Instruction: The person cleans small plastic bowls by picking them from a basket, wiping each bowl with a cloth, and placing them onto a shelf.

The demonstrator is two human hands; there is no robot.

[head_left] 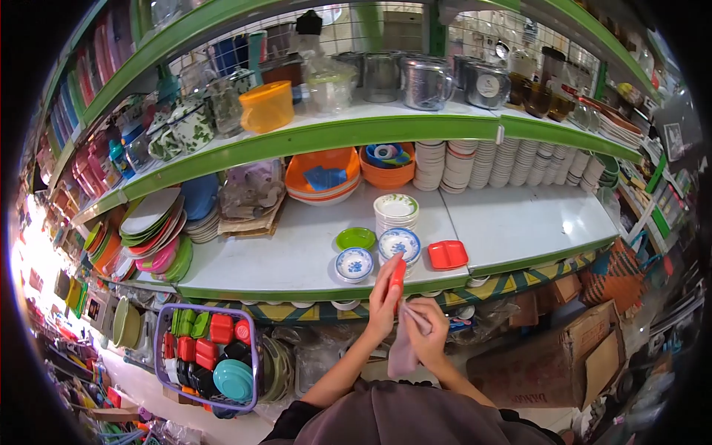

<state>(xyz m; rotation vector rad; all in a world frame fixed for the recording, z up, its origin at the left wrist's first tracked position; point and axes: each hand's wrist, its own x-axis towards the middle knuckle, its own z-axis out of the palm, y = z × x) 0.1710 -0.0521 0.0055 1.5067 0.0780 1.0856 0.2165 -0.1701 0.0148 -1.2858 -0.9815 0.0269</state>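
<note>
In front of my body, above the floor by the shelf edge, my left hand (380, 302) is closed on a small red dish (398, 276), seen nearly edge-on. My right hand (428, 331) grips a pale pink cloth (402, 354) just below it; part of the cloth hangs down. Whether the cloth touches the dish is hard to see. On the shelf beyond stand a blue-patterned white bowl (354, 264), another blue-rimmed bowl (399, 243), a green dish (355, 238) and a red two-part dish (448, 254).
A purple basket (158, 348) of small dishes stands lower left. White bowls (397, 208) with a green pattern are stacked behind the blue-rimmed one. Orange basins (319, 170) and stacked cups (482, 163) line the back. A cardboard box (534, 363) lies lower right. The green-edged upper shelf (334, 137) overhangs.
</note>
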